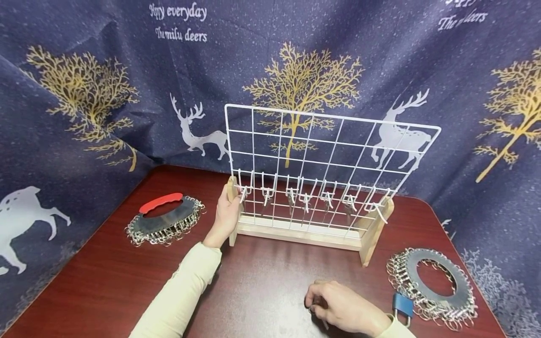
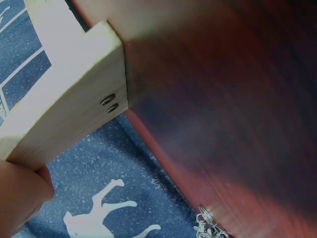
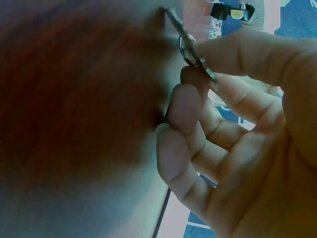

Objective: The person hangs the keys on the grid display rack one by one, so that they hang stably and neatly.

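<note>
A white wire grid rack stands on a pale wooden base. My left hand grips the rack's left wooden upright, which appears tilted in the left wrist view. Several white hooks line the lower grid, with small metal keys hanging from some of them. Low over the table in front of the rack, my right hand pinches a small key with a split ring between thumb and index finger. Its other fingers are curled; the key is mostly hidden in the head view.
On the left lies a metal plate with a red handle, edged with ringed keys. At right is a round metal plate fringed with similar keys, a blue padlock beside it. A patterned blue cloth hangs behind the dark red table.
</note>
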`<act>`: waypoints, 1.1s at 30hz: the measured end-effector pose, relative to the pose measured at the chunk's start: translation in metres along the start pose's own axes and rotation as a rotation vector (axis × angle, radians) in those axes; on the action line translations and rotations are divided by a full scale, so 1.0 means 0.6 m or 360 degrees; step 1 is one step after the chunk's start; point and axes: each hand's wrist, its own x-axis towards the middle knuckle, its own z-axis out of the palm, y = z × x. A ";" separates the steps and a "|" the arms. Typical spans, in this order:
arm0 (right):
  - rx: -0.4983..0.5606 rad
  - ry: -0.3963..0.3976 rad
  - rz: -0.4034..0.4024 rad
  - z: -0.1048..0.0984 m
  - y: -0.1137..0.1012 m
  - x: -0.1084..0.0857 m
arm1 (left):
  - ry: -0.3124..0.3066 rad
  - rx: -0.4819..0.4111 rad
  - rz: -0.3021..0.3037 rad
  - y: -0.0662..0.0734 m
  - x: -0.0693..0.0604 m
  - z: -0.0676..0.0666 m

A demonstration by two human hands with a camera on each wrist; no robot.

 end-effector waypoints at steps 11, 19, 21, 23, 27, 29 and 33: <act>-0.0108 0.0042 0.0061 -0.003 -0.004 -0.008 | 0.0006 0.0001 0.0031 0.002 -0.002 -0.001; -0.0179 0.0268 -0.0066 -0.003 -0.003 -0.012 | -0.0007 -0.0011 0.0038 0.000 -0.001 -0.001; -0.0187 0.0315 -0.0092 -0.004 -0.003 -0.013 | -0.0006 -0.0010 0.0033 -0.001 -0.001 -0.002; -0.0186 0.0351 -0.0087 -0.008 -0.003 -0.014 | -0.0009 -0.0011 0.0027 -0.001 -0.001 -0.002; -0.0126 0.0448 -0.0054 -0.020 -0.006 -0.016 | -0.0020 -0.0018 0.0018 0.006 -0.003 -0.001; -0.0072 0.0508 -0.0048 -0.027 -0.006 -0.016 | -0.0021 -0.0005 0.0021 0.024 -0.010 -0.002; 0.0024 0.0631 -0.0028 -0.043 -0.007 -0.017 | -0.0021 0.0003 0.0036 0.060 -0.026 -0.005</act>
